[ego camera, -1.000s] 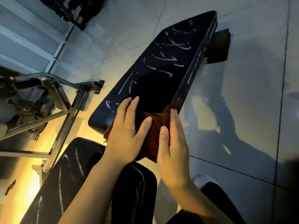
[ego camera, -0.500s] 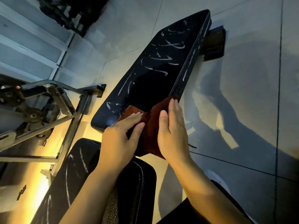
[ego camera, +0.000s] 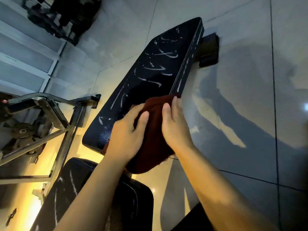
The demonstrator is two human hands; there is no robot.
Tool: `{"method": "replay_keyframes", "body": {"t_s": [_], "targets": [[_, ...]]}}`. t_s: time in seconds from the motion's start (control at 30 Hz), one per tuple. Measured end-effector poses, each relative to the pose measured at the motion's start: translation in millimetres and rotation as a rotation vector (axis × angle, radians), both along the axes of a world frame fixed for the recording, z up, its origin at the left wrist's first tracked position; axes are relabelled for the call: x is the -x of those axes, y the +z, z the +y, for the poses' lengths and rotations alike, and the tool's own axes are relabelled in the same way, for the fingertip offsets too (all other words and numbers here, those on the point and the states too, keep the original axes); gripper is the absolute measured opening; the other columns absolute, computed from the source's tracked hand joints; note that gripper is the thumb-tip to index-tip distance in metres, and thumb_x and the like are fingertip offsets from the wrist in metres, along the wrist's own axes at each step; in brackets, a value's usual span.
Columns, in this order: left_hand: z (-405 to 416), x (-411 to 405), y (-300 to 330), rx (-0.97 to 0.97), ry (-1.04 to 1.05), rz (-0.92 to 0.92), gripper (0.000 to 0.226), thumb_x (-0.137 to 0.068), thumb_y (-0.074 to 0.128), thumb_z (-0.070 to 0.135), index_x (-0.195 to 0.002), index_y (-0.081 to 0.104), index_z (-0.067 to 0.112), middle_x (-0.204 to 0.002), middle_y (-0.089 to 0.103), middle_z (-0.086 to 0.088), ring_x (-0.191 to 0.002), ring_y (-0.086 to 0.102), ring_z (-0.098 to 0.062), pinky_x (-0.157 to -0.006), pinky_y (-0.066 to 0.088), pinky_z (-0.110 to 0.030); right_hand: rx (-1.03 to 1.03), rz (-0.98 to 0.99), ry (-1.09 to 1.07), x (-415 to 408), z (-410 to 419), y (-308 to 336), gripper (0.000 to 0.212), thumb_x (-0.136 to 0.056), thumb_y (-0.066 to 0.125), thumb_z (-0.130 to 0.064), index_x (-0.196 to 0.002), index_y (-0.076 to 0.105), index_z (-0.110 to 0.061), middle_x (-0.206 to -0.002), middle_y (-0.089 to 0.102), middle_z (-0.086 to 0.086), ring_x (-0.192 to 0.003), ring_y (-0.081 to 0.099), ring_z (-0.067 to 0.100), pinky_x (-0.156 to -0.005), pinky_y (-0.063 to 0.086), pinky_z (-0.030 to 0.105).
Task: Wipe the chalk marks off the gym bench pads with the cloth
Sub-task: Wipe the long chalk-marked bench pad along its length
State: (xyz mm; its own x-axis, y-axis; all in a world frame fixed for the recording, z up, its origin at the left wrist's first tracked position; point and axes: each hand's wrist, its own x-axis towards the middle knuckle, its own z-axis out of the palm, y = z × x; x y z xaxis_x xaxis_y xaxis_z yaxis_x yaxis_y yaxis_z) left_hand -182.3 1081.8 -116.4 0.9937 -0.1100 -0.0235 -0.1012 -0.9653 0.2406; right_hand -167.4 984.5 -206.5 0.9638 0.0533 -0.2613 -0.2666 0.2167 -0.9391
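Dark red cloth [ego camera: 150, 130] lies bunched on the near end of the long bench pad [ego camera: 160, 77], draped over the pad's near right corner and hanging past its edge. Left hand [ego camera: 127, 135]: fingers curled into the cloth, gripping a fold. Right hand [ego camera: 175, 124]: fingers straight, laid flat along the cloth's right side, pressing it against the pad's edge. White chalk marks [ego camera: 155, 69] streak the pad's top beyond the cloth, some along its right side seam. Seat pad [ego camera: 66, 189] nearer the camera, also chalk-streaked. Metal frame [ego camera: 50, 124] stands to the left on the tiled floor [ego camera: 250, 114]
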Motion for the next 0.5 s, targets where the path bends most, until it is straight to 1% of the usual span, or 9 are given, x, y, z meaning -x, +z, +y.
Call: {"method": "replay_keyframes", "body": {"t_s": [0.03,0.07,0.1,0.17,0.23,0.33,0.4,0.47,0.5], "targets": [[6,6,0,-0.012,-0.023,0.076,0.043,-0.099,0.034,0.050,-0.139,0.041,0.038,-0.131,0.048,0.030,-0.118,0.040,0.021,-0.104,0.021,-0.004,0.026,0.006,0.001,-10,-1,-4,0.058,-0.105,0.019,-0.041,-0.156,0.000,-0.021,-0.164,-0.002,-0.007,-0.148,-0.001,0.005,-0.110,-0.002,0.018],[12,10,-1,-0.059,-0.046,0.119,0.054,-0.095,0.025,0.059,-0.146,0.031,0.039,-0.145,0.036,0.029,-0.131,0.028,0.017,-0.111,0.010,-0.009,0.039,0.003,-0.006,-11,-1,-6,0.059,-0.104,0.019,-0.043,-0.156,-0.001,-0.022,-0.164,-0.004,-0.007,-0.148,-0.002,0.004,-0.108,-0.003,0.016],[16,12,-3,-0.110,-0.052,0.136,0.064,-0.091,0.018,0.065,-0.150,0.019,0.041,-0.153,0.023,0.026,-0.139,0.017,0.012,-0.112,0.000,-0.010,0.035,-0.010,-0.023,-3,2,-7,0.060,-0.104,0.019,-0.045,-0.155,-0.001,-0.023,-0.164,-0.003,-0.008,-0.147,-0.002,0.003,-0.109,-0.002,0.015],[16,8,-7,-0.163,-0.027,0.151,0.066,-0.083,0.010,0.069,-0.145,0.006,0.048,-0.152,0.008,0.029,-0.140,0.001,0.014,-0.107,-0.010,-0.005,-0.024,-0.067,-0.047,27,13,-4,0.061,-0.101,0.020,-0.053,-0.155,0.005,-0.027,-0.163,0.006,-0.010,-0.147,0.004,0.001,-0.118,0.004,0.020],[14,5,-7,-0.173,-0.016,0.161,0.062,-0.080,0.008,0.070,-0.139,0.003,0.051,-0.149,0.003,0.033,-0.138,-0.004,0.018,-0.106,-0.011,-0.004,-0.066,-0.097,-0.041,55,21,-1,0.069,-0.093,0.017,-0.065,-0.154,0.014,-0.032,-0.161,0.018,-0.010,-0.147,0.014,0.003,-0.121,0.019,0.034],[11,2,-6,-0.183,-0.009,0.180,0.059,-0.081,0.006,0.068,-0.137,0.001,0.051,-0.148,-0.001,0.034,-0.137,-0.007,0.019,-0.109,-0.011,-0.008,-0.074,-0.052,-0.001,39,12,-2,0.084,-0.083,0.014,-0.073,-0.154,0.019,-0.029,-0.159,0.024,-0.007,-0.146,0.021,0.007,-0.118,0.027,0.041],[3,-9,-9,-0.196,-0.003,0.221,0.058,-0.085,0.007,0.065,-0.139,-0.002,0.046,-0.150,-0.002,0.030,-0.139,-0.007,0.014,-0.112,-0.009,-0.014,-0.048,-0.037,-0.012,3,1,-9,0.078,-0.091,0.021,-0.068,-0.155,0.015,-0.024,-0.160,0.022,-0.004,-0.147,0.019,0.011,-0.121,0.019,0.039],[-7,-26,-15,-0.222,0.014,0.246,0.056,-0.091,0.009,0.057,-0.143,-0.003,0.039,-0.154,-0.002,0.024,-0.141,-0.006,0.009,-0.113,-0.008,-0.019,0.019,0.025,0.007,-36,-10,-17,0.065,-0.102,0.022,-0.052,-0.157,0.003,-0.022,-0.164,0.007,-0.003,-0.149,0.008,0.011,-0.118,0.007,0.029],[-11,-34,-17,-0.237,0.021,0.253,0.056,-0.094,0.010,0.054,-0.146,-0.003,0.036,-0.157,-0.001,0.021,-0.141,-0.006,0.008,-0.113,-0.008,-0.020,0.034,0.041,0.002,-44,-11,-19,0.063,-0.103,0.021,-0.048,-0.156,0.000,-0.022,-0.164,0.002,-0.004,-0.149,0.004,0.011,-0.116,0.005,0.025]]}}
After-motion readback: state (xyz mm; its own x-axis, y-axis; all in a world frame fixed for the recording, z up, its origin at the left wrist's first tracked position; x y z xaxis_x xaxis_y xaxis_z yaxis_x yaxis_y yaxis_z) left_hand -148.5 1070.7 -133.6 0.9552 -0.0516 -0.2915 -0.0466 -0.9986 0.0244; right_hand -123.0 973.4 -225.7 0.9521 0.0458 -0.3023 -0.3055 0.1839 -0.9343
